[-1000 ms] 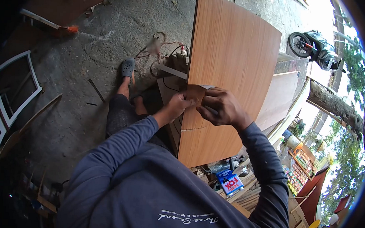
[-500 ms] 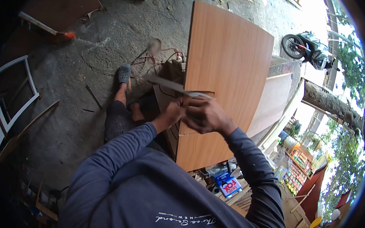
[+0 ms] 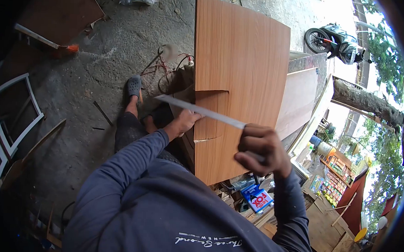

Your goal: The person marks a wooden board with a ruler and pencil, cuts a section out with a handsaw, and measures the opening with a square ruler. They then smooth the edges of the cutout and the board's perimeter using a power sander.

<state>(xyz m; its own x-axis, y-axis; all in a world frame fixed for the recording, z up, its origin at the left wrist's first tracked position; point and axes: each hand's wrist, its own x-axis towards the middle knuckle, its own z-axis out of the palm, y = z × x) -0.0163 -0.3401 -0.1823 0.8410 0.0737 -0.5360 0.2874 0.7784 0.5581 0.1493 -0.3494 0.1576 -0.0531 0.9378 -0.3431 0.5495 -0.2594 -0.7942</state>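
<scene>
A large wood-grain panel (image 3: 254, 60) lies in front of me. Near its left edge are a stepped cut and, lower down, a pale split line. The strip between them looks darker and sunken. At that edge my left hand (image 3: 182, 124) is closed, its fingers gripping the strip's border. My right hand (image 3: 262, 149) makes a fist over the panel around the grip of a long, thin, flat blade (image 3: 211, 114). The blade crosses above the strip, its narrow tip pointing left past my left hand. Motion blur hides whether it has teeth.
A paler board (image 3: 298, 98) lies beyond the panel's right side. A blue and white box (image 3: 257, 198) sits among scraps below. White frames (image 3: 11, 149) and a brown board (image 3: 58, 11) are at left. Cords (image 3: 161, 70) lie on concrete; a motorcycle (image 3: 334, 44) stands at upper right.
My right hand has moved right and down, drawing the blade away from the panel's edge and over its face. My left hand stays at the edge. The cut strip is now more exposed.
</scene>
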